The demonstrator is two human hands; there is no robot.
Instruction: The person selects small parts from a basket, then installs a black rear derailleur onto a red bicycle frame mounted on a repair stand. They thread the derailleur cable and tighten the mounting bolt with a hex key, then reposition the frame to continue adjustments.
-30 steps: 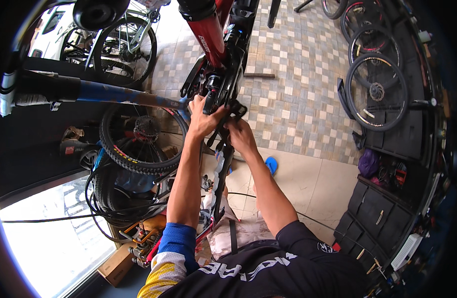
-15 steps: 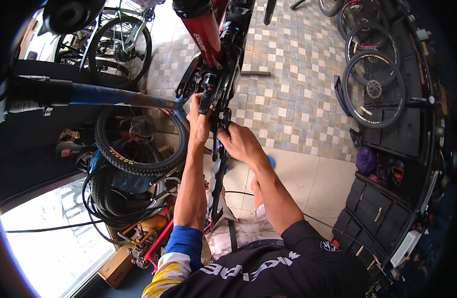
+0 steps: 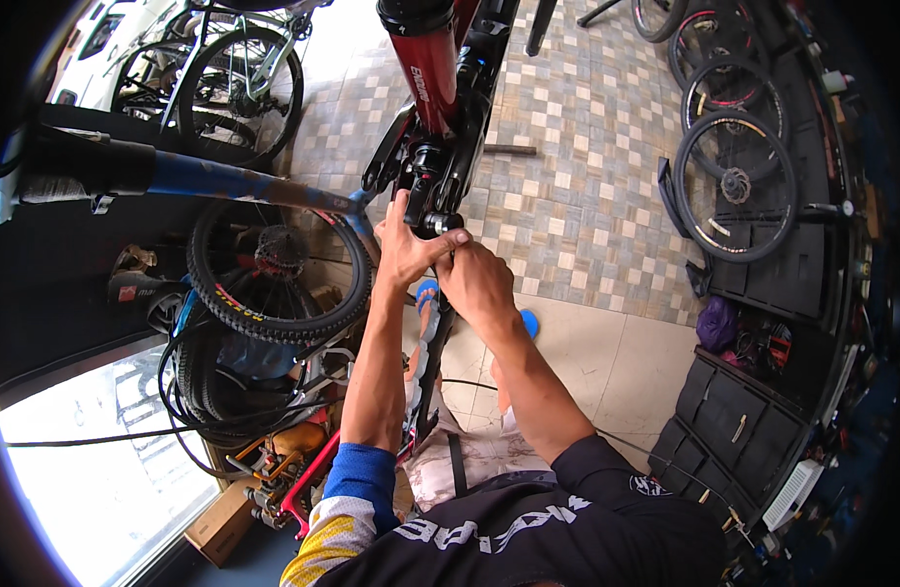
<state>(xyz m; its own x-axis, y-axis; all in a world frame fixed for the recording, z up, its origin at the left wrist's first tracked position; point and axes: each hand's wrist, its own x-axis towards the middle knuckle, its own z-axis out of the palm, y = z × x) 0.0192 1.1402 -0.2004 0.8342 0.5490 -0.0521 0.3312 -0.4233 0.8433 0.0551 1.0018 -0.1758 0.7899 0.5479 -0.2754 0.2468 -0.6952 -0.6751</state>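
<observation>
Black bike part (image 3: 434, 224) is clamped in the left hand's fingers (image 3: 399, 209), maybe to stay still. Right hand (image 3: 480, 284) hides its fingers; can't tell.

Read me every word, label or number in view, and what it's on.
I won't copy wording, only place it.
Red frame tube: white lettering.
Black shirt: white lettering; sleeve emblem too small.
Knobby tire: yellow lettering.
Bright window: lettering washed out, unreadable.
</observation>
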